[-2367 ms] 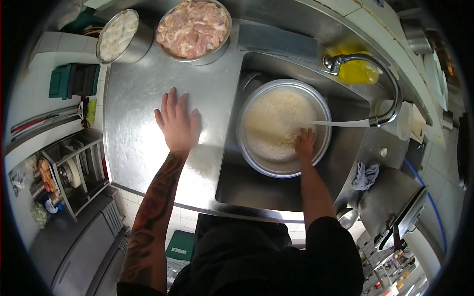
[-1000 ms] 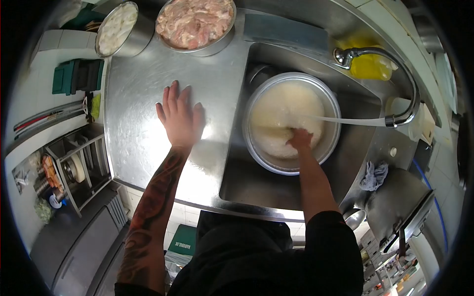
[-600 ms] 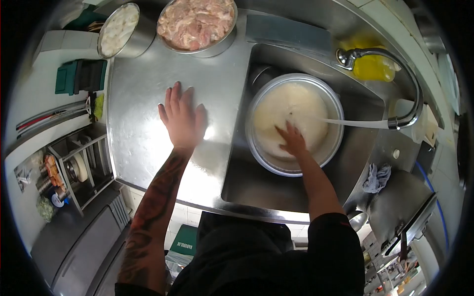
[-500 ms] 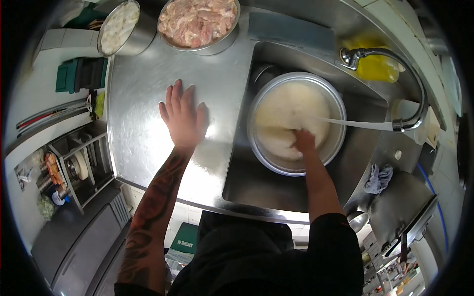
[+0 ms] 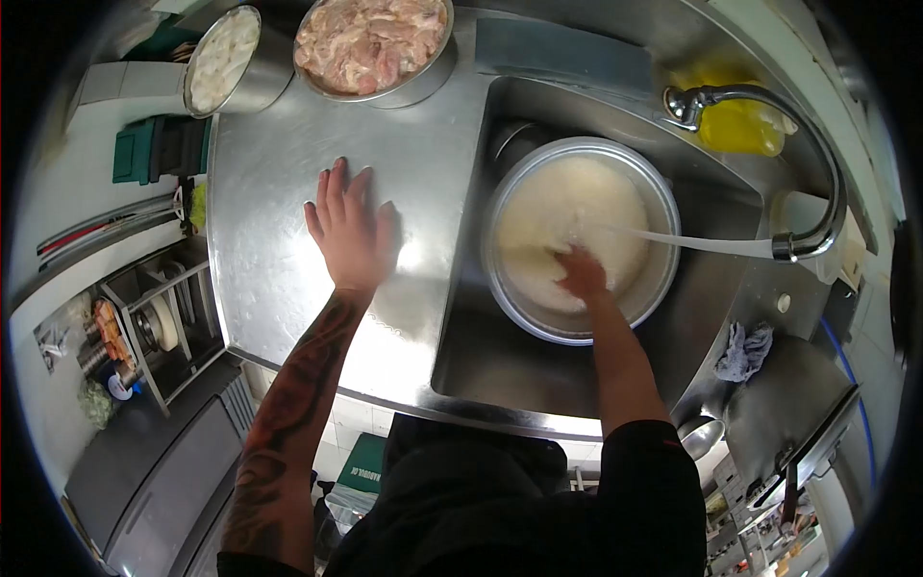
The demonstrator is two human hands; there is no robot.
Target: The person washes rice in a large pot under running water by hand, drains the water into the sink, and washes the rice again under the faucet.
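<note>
My left hand [image 5: 348, 231] lies palm down on the steel counter, fingers spread and holding nothing. My right hand [image 5: 581, 273] reaches into a large round metal pot [image 5: 663, 226] standing in the sink. Its fingers are apart, their tips partly lost in cloudy, cream-coloured water [image 5: 601, 188]. What looks like rice is under the water, but the grains are too blurred to be sure. From the curved tap [image 5: 835, 192], a stream of water [image 5: 692, 238] runs into the pot, just beyond my right hand.
A bowl of raw meat [image 5: 370, 43] and a metal container of whitish pieces [image 5: 223, 60] stand at the counter's back left. Around the pot is the sink basin [image 5: 519, 370]. Near the tap are a yellow-liquid container [image 5: 740, 130] and, lower down, a crumpled cloth [image 5: 745, 351].
My right hand has shifted slightly left and up within the pot, and more of it shows. My left hand stays flat on the counter. The whole view has shifted a little.
</note>
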